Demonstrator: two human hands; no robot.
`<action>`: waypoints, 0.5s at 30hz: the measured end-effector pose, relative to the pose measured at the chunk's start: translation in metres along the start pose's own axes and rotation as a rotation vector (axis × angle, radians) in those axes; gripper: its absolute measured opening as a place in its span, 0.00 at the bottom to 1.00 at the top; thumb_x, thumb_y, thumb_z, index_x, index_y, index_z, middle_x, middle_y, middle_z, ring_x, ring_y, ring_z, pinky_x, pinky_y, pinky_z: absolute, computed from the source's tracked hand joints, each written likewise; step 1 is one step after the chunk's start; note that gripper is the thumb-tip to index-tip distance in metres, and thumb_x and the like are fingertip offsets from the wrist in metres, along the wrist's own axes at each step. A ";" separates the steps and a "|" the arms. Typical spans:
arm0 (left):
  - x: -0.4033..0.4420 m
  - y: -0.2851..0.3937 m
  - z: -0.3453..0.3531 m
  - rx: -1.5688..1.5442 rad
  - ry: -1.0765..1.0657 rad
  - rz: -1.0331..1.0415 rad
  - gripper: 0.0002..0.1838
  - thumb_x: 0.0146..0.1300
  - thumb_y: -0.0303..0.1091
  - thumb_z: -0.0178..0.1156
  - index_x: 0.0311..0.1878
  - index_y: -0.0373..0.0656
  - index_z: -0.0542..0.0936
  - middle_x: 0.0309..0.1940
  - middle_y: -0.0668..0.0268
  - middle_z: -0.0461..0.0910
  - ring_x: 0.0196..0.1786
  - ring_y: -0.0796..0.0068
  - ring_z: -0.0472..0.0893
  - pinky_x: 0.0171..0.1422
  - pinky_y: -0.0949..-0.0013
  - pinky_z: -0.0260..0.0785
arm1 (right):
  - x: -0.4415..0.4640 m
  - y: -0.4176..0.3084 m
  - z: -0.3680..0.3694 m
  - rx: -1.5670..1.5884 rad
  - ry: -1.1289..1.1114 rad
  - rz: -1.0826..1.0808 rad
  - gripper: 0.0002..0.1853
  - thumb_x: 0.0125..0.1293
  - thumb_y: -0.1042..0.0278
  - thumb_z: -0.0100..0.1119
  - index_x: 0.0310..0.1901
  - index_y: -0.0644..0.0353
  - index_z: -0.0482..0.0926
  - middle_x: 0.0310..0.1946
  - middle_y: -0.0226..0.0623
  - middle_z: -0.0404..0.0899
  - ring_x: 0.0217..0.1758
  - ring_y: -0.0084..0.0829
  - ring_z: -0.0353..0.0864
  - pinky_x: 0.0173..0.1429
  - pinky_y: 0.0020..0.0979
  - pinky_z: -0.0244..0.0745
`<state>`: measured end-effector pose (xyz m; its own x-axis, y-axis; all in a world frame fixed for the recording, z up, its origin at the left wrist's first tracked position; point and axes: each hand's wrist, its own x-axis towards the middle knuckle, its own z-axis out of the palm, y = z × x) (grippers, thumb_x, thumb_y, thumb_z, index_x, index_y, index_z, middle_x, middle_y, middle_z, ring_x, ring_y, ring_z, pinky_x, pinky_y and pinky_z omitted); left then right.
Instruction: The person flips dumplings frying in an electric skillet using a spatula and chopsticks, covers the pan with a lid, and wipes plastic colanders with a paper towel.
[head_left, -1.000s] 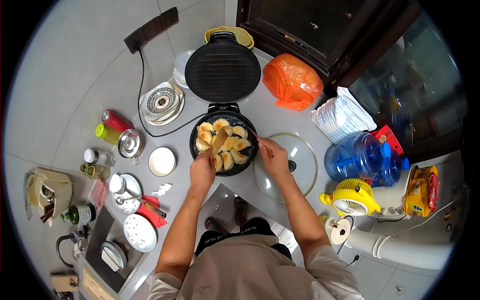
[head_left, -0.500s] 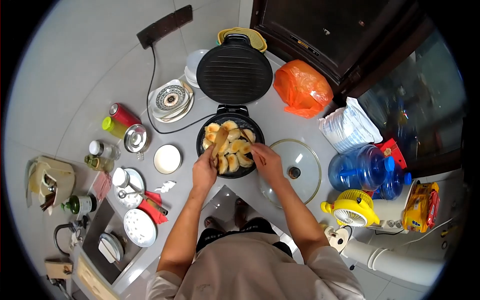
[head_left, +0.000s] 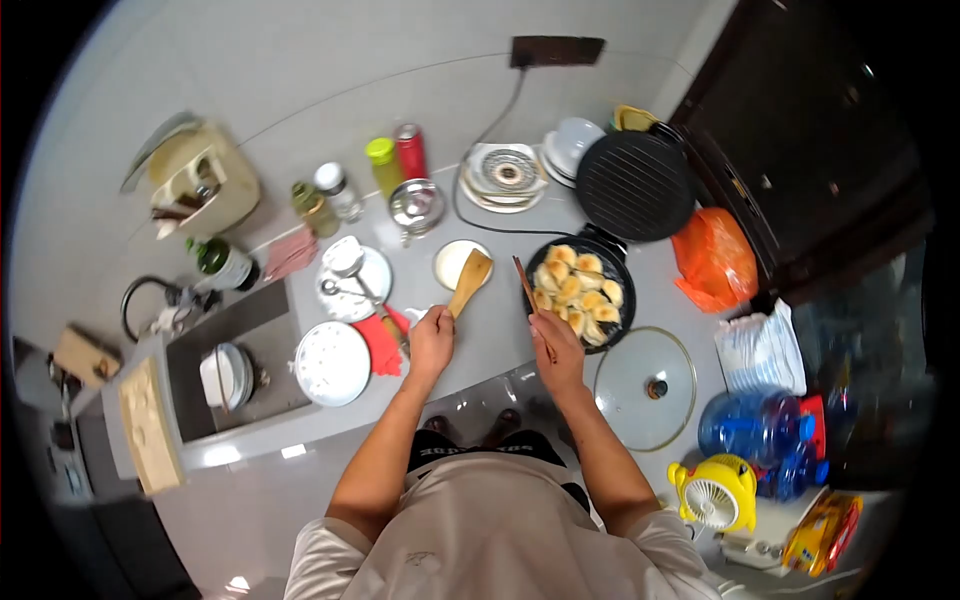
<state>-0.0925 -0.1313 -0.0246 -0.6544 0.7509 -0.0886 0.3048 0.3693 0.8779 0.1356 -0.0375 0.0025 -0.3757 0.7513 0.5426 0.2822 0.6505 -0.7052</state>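
Note:
My left hand is closed round the handle of a wooden spatula. The spatula's broad end lies over the right side of a small white bowl; contact between them cannot be made out. Chopsticks are gripped in my right hand, their tips pointing up and to the left at the pan's left edge. Browned dumplings fill much of the black electric pan, just beyond my right hand. Its ridged lid stands open behind.
A glass lid lies right of my right arm. Stacked plates, a metal pot and bottles line the wall. A white plate sits beside the sink. A power cord runs behind the bowl to the pan.
My view has turned left. Both hands, with the spatula and chopsticks, have come away from above the dumplings to the pan's left; the spatula is now over the white bowl.

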 end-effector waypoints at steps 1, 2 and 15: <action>-0.004 -0.008 -0.010 -0.083 0.026 -0.077 0.17 0.82 0.40 0.54 0.56 0.38 0.85 0.28 0.67 0.84 0.27 0.77 0.78 0.35 0.67 0.72 | -0.001 -0.002 0.014 0.005 -0.043 -0.048 0.14 0.67 0.80 0.69 0.54 0.61 0.88 0.56 0.47 0.86 0.56 0.47 0.87 0.59 0.40 0.83; -0.008 -0.017 -0.018 -0.226 0.014 -0.198 0.17 0.82 0.39 0.53 0.58 0.37 0.84 0.32 0.70 0.83 0.29 0.81 0.77 0.35 0.71 0.69 | -0.001 -0.004 0.027 0.007 -0.080 -0.092 0.16 0.65 0.81 0.69 0.54 0.60 0.88 0.57 0.47 0.85 0.57 0.48 0.87 0.59 0.40 0.83; 0.091 -0.040 0.015 -0.188 -0.022 -0.288 0.13 0.73 0.33 0.69 0.53 0.33 0.86 0.35 0.69 0.84 0.35 0.80 0.79 0.40 0.71 0.73 | 0.035 0.066 0.134 -0.183 -0.264 -0.295 0.19 0.64 0.78 0.70 0.57 0.58 0.85 0.66 0.44 0.79 0.71 0.47 0.78 0.64 0.41 0.83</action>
<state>-0.1542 -0.0692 -0.0754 -0.6794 0.6431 -0.3534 -0.0244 0.4616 0.8867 0.0227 0.0170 -0.0860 -0.6700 0.4916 0.5562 0.2719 0.8597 -0.4324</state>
